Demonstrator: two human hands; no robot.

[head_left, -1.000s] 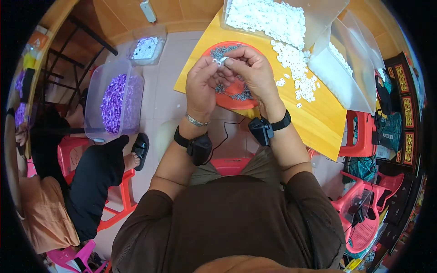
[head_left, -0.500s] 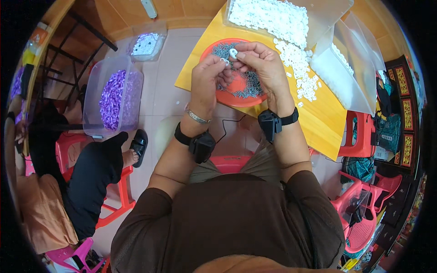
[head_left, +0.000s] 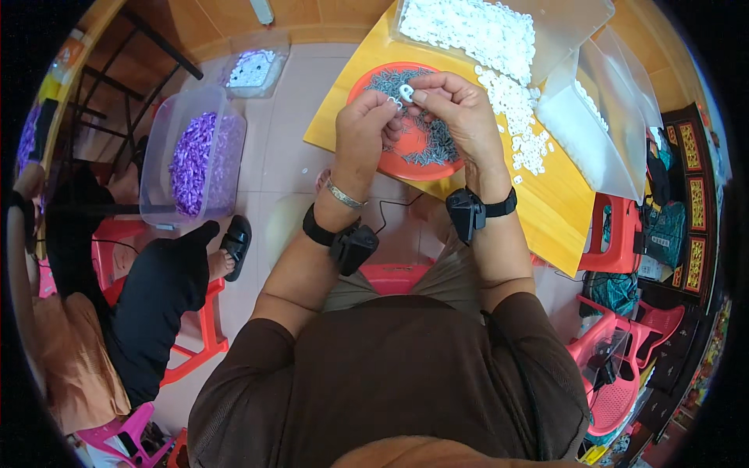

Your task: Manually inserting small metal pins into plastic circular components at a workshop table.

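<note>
Above a round red tray of small grey screw-like pieces, my two hands meet fingertip to fingertip. My right hand pinches a small white oval plastic piece between thumb and forefinger. A tiny, pale, hook-like piece pokes from the closed thumb and forefinger of my left hand. The two pieces are very close together; whether they touch, I cannot tell. Parts of the tray and its grey pieces are hidden behind my hands.
White plastic pieces lie loose on the yellow table, beside a clear bin heaped with more. Another clear bin stands tilted at right. On the floor at left is a tub of purple pieces, near a seated person's leg.
My left fingers have brought the pale hook-like piece closer to the white oval piece. The whole view has shifted slightly. Both hands keep their pinch.
</note>
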